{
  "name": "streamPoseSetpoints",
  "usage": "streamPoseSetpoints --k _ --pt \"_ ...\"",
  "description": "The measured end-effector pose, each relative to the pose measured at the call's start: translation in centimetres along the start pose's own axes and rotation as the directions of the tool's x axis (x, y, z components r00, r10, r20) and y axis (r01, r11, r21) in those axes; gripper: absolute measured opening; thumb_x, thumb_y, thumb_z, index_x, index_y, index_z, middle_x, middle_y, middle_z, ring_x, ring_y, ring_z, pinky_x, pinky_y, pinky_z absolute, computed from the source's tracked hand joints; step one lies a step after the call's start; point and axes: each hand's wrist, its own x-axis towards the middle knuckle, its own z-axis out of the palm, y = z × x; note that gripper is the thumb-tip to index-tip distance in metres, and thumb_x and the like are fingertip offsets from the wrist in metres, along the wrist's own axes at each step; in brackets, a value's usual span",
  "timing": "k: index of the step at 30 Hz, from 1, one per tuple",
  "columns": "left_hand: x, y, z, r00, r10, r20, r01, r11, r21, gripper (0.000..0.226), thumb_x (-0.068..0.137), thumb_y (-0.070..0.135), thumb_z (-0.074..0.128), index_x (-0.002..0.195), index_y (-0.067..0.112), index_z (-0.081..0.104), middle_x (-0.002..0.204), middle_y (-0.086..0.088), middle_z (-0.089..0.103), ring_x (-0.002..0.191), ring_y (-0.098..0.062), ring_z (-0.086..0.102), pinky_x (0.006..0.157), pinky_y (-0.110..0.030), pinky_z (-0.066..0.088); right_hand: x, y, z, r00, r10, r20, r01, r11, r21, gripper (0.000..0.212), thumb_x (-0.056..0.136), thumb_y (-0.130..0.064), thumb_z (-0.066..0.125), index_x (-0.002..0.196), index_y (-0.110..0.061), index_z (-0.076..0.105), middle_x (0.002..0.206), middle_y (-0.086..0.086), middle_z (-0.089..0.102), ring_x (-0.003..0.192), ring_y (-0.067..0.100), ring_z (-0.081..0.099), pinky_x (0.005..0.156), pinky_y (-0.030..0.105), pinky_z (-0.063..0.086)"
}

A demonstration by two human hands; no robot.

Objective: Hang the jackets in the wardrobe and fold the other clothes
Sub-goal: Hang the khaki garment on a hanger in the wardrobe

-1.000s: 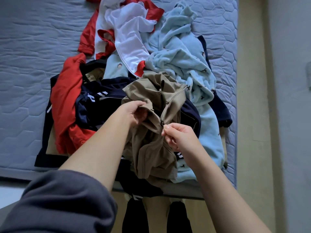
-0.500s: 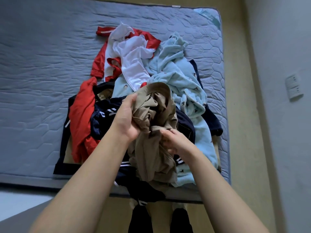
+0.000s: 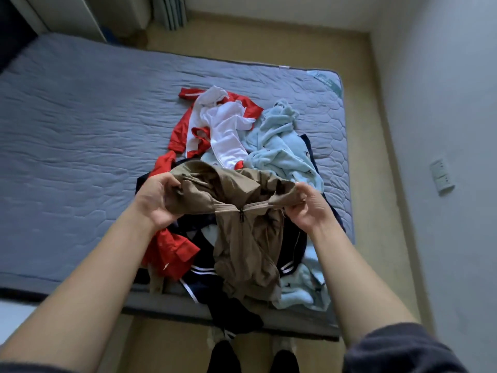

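Head view only. A khaki zip jacket (image 3: pixel 247 238) is held up by its collar above a clothes pile at the near edge of the bed (image 3: pixel 80 157). The left hand (image 3: pixel 158 201) is curled round bunched collar fabric on the left side. The right hand (image 3: pixel 306 207) pinches the other collar end between thumb and curled fingers. The collar is stretched between the two hands, with the zip pull (image 3: pixel 241 215) hanging at the centre. The jacket body hangs crumpled, and its lower part rests on the pile, touching a navy striped garment (image 3: pixel 204 275) and lying just beside a light blue fleece (image 3: pixel 282 152). A red garment (image 3: pixel 172 251) lies under the left wrist, and a red-and-white jacket (image 3: pixel 226 133) lies further back on the pile.

Step judged: the jacket is being separated for hanging, and little of the task is done.

Risks:
- The navy garment already droops over the near bed edge, so it could be dragged onto the floor if the jacket hem catches it on the lift.
- The sleeves are buried in the folds. A twisted or inside-out sleeve cannot be ruled out, and it would snag a hanger.
- The right-hand pinch is shallow, so the collar could slip out under a shake.
- A pale panel (image 3: pixel 67 14) at top left is possibly the wardrobe, but it is too blurred to confirm.
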Motion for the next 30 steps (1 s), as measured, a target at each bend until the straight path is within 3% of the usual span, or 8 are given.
streamPoseSetpoints --k 3,5,8,10,13,20,24,30 --pt "-3.3 1.2 -0.5 0.992 -0.111 -0.067 0.126 0.95 0.286 0.026 0.087 0.022 0.048 0.104 0.008 0.062 0.093 -0.015 0.063 0.084 -0.026 0.059 0.085 -0.039 0.05 -4.2 -2.0 0.3 0.979 0.201 0.04 -0.178 0.928 -0.328 0.012 0.072 -0.01 0.069 0.083 -0.007 0.067 0.077 0.009 0.07 0.069 0.02 0.069 0.068 0.032 0.061" --pt "-5.1 1.1 -0.4 0.985 -0.016 -0.174 0.099 0.871 0.481 0.013 0.088 0.016 0.055 0.093 0.007 0.063 0.087 -0.017 0.062 0.076 -0.027 0.059 0.069 -0.033 0.052 -6.1 -2.4 -0.3 0.954 0.283 -0.099 -0.269 0.662 -0.699 0.01 0.078 -0.008 0.068 0.088 -0.007 0.068 0.085 0.011 0.069 0.073 0.021 0.069 0.06 0.03 0.059" --pt "-7.0 0.5 -1.2 0.8 0.493 -0.342 0.045 0.52 0.853 0.011 0.081 0.0 0.055 0.079 0.008 0.062 0.082 -0.021 0.06 0.082 -0.031 0.058 0.069 -0.033 0.041 -7.2 -2.7 -2.0 0.956 -0.128 -0.265 -0.265 0.02 -0.964 0.005 0.082 -0.006 0.058 0.08 -0.003 0.06 0.076 0.014 0.063 0.059 0.025 0.064 0.052 0.031 0.056" --pt "-9.4 -0.3 -1.2 0.622 0.668 -0.409 0.083 0.463 0.882 0.011 0.079 0.0 0.052 0.074 0.007 0.06 0.083 -0.026 0.061 0.086 -0.039 0.058 0.068 -0.034 0.037 -7.8 -3.4 -2.3 0.908 -0.393 -0.146 -0.23 -0.175 -0.957 0.009 0.079 -0.01 0.057 0.08 -0.003 0.062 0.079 0.015 0.066 0.068 0.031 0.067 0.061 0.035 0.057" --pt "-12.4 -1.9 -1.2 0.485 0.732 -0.478 0.049 0.524 0.85 0.013 0.08 0.005 0.051 0.07 0.001 0.058 0.085 -0.032 0.061 0.083 -0.042 0.056 0.066 -0.038 0.038 -8.6 -4.8 -0.9 0.878 -0.476 0.057 -0.044 -0.199 -0.979 0.012 0.078 -0.009 0.056 0.073 -0.008 0.067 0.073 0.012 0.064 0.077 0.032 0.063 0.061 0.025 0.044" --pt "-20.5 -4.4 1.0 0.302 0.764 -0.57 0.018 0.593 0.805 0.026 0.091 0.013 0.041 0.088 -0.001 0.062 0.103 -0.03 0.063 0.098 -0.043 0.057 0.075 -0.039 0.041 -14.3 -4.1 5.0 0.792 0.036 0.61 0.61 -0.072 -0.789 0.018 0.079 -0.008 0.068 0.07 -0.023 0.072 0.065 0.0 0.067 0.053 0.003 0.058 0.053 0.016 0.048" --pt "-25.8 -4.5 1.9 0.203 0.779 -0.594 -0.195 0.626 0.755 0.034 0.084 -0.002 0.033 0.092 0.015 0.06 0.092 -0.013 0.063 0.091 -0.033 0.058 0.069 -0.033 0.041 -16.3 -3.0 6.9 0.667 0.279 0.691 0.737 -0.382 -0.557 0.015 0.075 -0.014 0.07 0.075 -0.029 0.069 0.069 -0.008 0.064 0.061 0.003 0.057 0.058 0.017 0.047" --pt "-32.4 -5.3 4.5 0.303 0.721 -0.623 -0.347 0.693 0.632 0.025 0.096 0.027 0.048 0.084 0.015 0.066 0.084 -0.013 0.065 0.084 -0.03 0.061 0.078 -0.039 0.05 -17.3 2.9 6.9 0.707 0.531 0.466 0.631 -0.772 -0.076 0.021 0.081 -0.026 0.059 0.093 -0.014 0.072 0.096 0.007 0.07 0.093 0.028 0.065 0.073 0.032 0.052"
